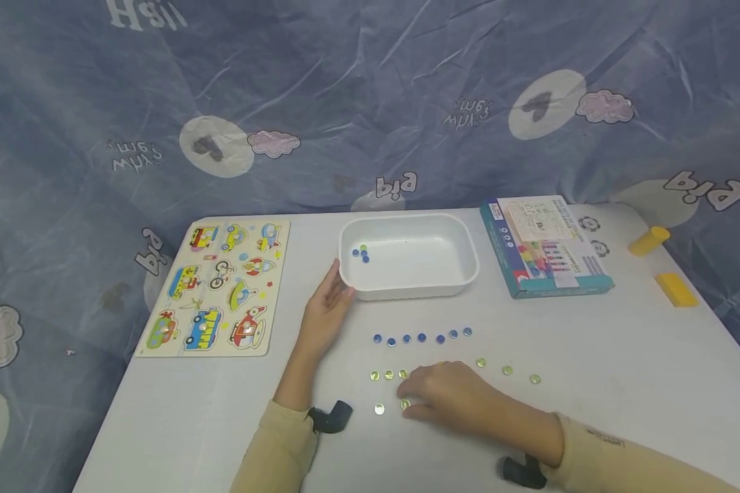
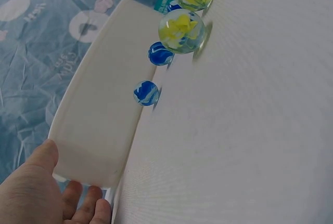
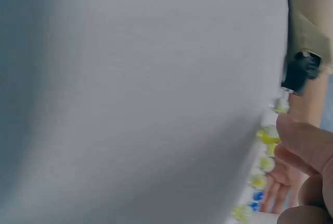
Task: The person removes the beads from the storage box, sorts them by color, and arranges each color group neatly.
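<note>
My left hand [image 1: 325, 316] holds the white tray [image 1: 416, 290] by its near left corner. In the left wrist view the thumb is at the rim and the other fingertips are by the end wall. Several blue and yellow-green marbles lie inside the tray. Over the table, my right hand [image 1: 450, 396] has a yellow-green glass marble [image 1: 405, 405] between thumb and forefinger. Another pale marble [image 1: 379, 409] lies just left of it. Beyond that hand runs a row of yellow-green marbles [image 1: 389, 374], partly hidden by it, and farther back a row of blue marbles [image 1: 422, 337].
A wooden vehicle puzzle board [image 1: 222, 287] lies at the left. Right of the tray is a boxed toy set [image 1: 545, 246]. A yellow cylinder [image 1: 649, 241] and a yellow block [image 1: 676, 289] stand near the right edge. Patterned blue cloth [image 1: 358, 103] hangs behind the table.
</note>
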The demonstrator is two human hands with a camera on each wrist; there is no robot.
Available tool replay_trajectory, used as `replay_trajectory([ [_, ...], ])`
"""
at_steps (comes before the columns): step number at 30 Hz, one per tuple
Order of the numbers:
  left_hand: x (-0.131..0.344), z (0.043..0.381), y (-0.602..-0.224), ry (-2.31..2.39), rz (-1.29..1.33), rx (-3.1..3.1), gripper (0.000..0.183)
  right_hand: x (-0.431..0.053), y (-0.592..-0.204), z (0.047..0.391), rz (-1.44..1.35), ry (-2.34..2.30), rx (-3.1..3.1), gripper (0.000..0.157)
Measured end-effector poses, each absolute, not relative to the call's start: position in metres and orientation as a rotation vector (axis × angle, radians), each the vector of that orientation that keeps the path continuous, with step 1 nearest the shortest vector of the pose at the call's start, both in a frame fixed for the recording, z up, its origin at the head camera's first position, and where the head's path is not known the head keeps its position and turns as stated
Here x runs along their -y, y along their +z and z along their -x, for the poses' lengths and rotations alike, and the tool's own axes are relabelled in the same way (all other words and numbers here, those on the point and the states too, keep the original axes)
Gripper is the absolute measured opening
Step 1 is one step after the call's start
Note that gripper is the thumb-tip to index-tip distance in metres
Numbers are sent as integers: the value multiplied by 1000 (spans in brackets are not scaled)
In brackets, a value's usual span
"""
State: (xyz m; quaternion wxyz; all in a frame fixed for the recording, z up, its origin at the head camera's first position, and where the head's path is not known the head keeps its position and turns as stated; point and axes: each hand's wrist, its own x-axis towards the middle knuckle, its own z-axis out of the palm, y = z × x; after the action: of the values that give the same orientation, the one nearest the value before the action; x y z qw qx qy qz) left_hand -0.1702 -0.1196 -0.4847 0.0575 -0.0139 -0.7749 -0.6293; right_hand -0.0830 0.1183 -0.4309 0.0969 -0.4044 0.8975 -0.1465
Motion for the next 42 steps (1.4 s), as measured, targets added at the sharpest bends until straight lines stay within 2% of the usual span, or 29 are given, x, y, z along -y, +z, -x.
replay_trajectory([
  [3,120,170,-485,-1911,51,2342,61,-117,-422,86,1233,-456,-2692,25],
  [7,121,170,-486,-1903,59,2348,60,-114,-403,99,1140,-508,-2763,26],
  [15,121,170,-485,-1858,28,2383,60,-103,-377,156,926,-752,-2925,26],
  [22,122,170,-486,-1859,34,2382,60,-84,-386,223,869,-744,-2919,29],
  [27,122,171,-487,-1888,54,2370,61,-69,-398,257,796,-662,-2855,31],
  [35,117,165,-471,-1897,41,2360,62,-53,-416,281,674,-563,-2825,32],
  [42,115,159,-460,-1914,5,2364,60,-44,-422,287,727,-518,-2814,32],
])
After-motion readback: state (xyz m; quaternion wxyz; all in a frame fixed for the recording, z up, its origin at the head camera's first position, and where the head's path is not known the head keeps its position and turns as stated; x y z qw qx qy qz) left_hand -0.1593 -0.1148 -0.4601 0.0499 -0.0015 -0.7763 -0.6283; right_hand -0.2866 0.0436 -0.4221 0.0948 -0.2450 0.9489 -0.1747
